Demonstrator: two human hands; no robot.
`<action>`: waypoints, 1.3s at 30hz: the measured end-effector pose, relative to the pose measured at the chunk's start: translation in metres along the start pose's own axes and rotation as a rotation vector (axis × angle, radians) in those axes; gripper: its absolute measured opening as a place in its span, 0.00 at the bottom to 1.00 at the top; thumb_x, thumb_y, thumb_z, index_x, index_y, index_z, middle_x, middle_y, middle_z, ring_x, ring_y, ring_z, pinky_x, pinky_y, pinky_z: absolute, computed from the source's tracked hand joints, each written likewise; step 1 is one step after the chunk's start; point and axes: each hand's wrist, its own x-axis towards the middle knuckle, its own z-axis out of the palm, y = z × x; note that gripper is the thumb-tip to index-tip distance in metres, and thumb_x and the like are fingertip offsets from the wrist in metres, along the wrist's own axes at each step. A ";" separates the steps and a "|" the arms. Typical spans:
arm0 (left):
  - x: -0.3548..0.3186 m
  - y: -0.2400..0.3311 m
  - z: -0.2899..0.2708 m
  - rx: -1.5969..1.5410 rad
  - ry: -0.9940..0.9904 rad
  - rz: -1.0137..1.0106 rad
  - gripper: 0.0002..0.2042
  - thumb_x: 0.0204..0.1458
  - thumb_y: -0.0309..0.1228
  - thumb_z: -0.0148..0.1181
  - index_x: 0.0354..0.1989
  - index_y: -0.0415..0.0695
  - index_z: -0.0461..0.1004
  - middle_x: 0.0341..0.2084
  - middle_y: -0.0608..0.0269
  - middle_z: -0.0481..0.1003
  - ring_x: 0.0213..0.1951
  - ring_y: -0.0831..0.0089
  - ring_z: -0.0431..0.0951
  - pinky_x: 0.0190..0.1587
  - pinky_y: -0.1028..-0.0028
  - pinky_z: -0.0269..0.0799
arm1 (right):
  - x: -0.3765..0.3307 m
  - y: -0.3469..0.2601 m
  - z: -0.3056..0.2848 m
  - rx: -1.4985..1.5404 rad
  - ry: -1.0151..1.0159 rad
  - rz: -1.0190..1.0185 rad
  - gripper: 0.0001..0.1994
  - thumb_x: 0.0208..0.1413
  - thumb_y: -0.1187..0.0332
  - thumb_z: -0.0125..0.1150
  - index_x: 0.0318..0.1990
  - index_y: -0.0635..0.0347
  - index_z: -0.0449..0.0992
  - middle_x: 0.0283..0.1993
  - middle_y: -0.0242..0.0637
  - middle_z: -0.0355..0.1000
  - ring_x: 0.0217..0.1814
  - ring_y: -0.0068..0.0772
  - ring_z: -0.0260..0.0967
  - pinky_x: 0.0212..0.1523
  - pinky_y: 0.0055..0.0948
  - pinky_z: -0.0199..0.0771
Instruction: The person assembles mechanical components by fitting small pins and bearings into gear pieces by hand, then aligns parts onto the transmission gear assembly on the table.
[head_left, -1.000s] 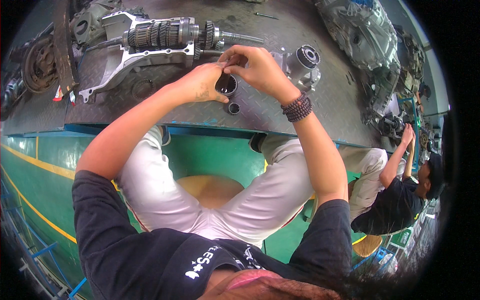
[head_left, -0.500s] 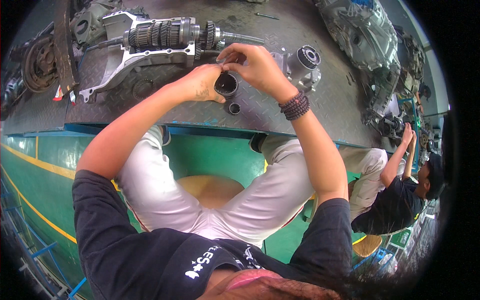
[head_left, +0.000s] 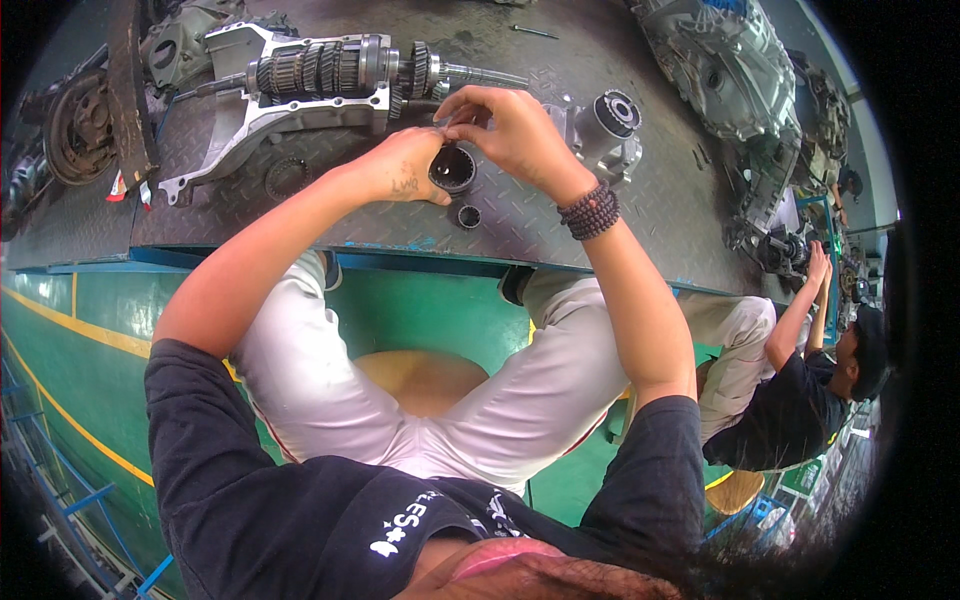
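A dark toothed ring [head_left: 452, 184] stands on the metal bench top, its round opening facing up. My left hand [head_left: 410, 165] is closed around its left side, thumb at the near edge and fingers at the far edge. My right hand [head_left: 505, 130] pinches at the ring's far rim, its fingertips meeting those of my left hand. Whatever sits between the right fingertips is too small or hidden to name. Just nearer to me lies a small dark needle bearing [head_left: 468, 216]. Beyond my hands, a gear shaft assembly [head_left: 330, 68] rests in an open silver gearbox housing [head_left: 225, 145].
A thin toothed ring [head_left: 288, 179] lies left of my hands. To the right stands a silver casting with a round bearing [head_left: 617, 115]. Large gearbox cases [head_left: 725, 75] line the far right. A bolt [head_left: 535, 32] lies at the back. A co-worker [head_left: 790, 400] sits at right.
My hands and the ring hold the same place. The co-worker's hands at the right have shifted slightly up and to the right.
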 end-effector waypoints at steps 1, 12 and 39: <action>0.001 0.001 0.000 -0.007 -0.004 -0.004 0.36 0.37 0.34 0.80 0.58 0.38 0.72 0.54 0.43 0.77 0.59 0.47 0.75 0.64 0.57 0.70 | 0.000 -0.001 -0.001 -0.001 0.000 0.002 0.11 0.53 0.69 0.69 0.44 0.56 0.84 0.39 0.42 0.83 0.43 0.43 0.82 0.46 0.36 0.79; 0.000 0.002 -0.002 -0.020 0.017 0.025 0.34 0.38 0.35 0.80 0.56 0.37 0.75 0.54 0.44 0.77 0.59 0.48 0.75 0.64 0.57 0.71 | -0.003 -0.006 -0.003 -0.013 -0.054 0.004 0.10 0.52 0.68 0.71 0.42 0.56 0.84 0.37 0.42 0.83 0.42 0.43 0.82 0.44 0.36 0.79; 0.001 0.013 0.001 -0.255 0.116 0.151 0.33 0.48 0.37 0.76 0.61 0.39 0.70 0.57 0.44 0.76 0.60 0.51 0.75 0.62 0.59 0.70 | -0.017 0.004 -0.006 -0.075 -0.028 -0.087 0.12 0.52 0.69 0.68 0.45 0.56 0.82 0.41 0.40 0.83 0.44 0.44 0.82 0.46 0.38 0.81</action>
